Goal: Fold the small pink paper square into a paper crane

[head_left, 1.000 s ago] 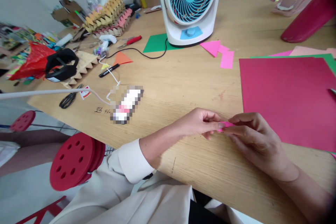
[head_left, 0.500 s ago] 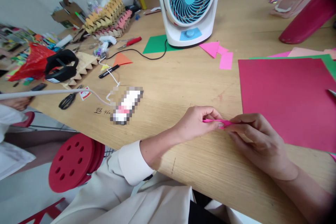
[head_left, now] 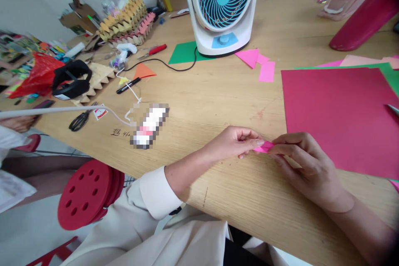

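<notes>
Between my two hands is a small folded piece of pink paper, held just above the wooden table. My left hand pinches its left end, with the thumb on top. The fingers of my right hand close on its right end. Both hands partly cover the paper, so its full shape is hidden. To the right, a large dark red sheet lies flat, close to my right hand. Beyond my hands lie small pink paper pieces.
A white fan stands at the back on green paper. A phone with a cable lies left of my hands, near black scissors. A red bottle is at right. Red stools stand below the table's edge; another person's hand shows far left.
My left fingers and thumb have shifted on the pink paper, which has tilted to show more of its face between my hands. My right hand keeps its grip. The view has moved slightly.
</notes>
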`<state>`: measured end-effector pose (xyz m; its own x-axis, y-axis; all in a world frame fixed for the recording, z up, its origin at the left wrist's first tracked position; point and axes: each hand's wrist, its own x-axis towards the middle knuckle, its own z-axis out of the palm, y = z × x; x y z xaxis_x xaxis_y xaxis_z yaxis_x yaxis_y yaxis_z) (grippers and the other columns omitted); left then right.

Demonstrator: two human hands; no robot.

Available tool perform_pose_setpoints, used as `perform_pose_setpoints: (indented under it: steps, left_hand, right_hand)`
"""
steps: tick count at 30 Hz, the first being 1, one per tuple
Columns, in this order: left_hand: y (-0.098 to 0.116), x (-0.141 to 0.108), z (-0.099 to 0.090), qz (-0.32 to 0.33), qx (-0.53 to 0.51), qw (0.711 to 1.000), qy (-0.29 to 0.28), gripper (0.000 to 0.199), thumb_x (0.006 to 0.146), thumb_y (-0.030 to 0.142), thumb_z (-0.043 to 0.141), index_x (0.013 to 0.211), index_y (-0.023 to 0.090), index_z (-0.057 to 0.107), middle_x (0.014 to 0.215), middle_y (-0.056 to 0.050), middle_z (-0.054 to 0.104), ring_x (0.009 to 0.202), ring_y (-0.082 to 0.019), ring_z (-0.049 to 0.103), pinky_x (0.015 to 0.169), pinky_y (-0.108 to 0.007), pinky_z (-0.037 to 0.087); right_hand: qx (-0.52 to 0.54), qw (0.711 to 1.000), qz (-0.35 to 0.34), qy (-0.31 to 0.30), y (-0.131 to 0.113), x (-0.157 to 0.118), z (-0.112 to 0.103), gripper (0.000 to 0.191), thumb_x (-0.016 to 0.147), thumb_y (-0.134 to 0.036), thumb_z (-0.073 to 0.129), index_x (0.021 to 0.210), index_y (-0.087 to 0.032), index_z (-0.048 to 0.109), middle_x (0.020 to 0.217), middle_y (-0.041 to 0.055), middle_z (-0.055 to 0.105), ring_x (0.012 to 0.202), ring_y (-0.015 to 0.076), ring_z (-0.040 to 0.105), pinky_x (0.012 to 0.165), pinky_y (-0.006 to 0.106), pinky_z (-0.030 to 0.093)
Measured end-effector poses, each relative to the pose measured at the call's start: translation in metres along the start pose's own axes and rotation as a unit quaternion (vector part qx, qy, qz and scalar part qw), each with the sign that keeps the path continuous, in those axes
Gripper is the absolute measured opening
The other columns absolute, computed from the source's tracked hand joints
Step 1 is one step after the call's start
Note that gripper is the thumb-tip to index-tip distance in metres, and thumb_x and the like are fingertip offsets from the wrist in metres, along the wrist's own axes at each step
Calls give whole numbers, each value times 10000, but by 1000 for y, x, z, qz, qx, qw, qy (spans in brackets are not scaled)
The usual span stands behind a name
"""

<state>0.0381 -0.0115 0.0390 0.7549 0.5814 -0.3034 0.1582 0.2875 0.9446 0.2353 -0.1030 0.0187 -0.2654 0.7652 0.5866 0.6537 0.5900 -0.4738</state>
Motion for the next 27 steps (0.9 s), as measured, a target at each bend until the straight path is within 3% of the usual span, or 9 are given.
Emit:
perform_pose_setpoints:
  steps: [10,16,27]
  left_hand:
    - [6,-4,0,-39,35,999,-15,320,856,452,663,892,135,692,702,19,601,513,-33,409,478,-196,300]
    - [5,-4,1,-31,72,997,-5,313,856,456,651,830,145,670,691,24,595,523,-43,417,487,-196,304]
    - [1,-3,4,-3,109,994,22,309,843,430,639,755,133,630,681,10,582,565,-60,410,524,-210,288]
  right_hand:
    - [12,1000,11,-12,0,0,0,360,905,-78,573,1214,-260,605,1029,82,551,914,207,605,729,329,547]
    - [18,1000,18,-18,0,-1,-1,397,898,-69,571,1237,-273,606,1041,81,544,925,214,603,739,329,543]
    - [8,999,19,-26,0,0,3,223,912,-93,553,1094,-210,606,1036,93,552,947,210,609,776,331,534]
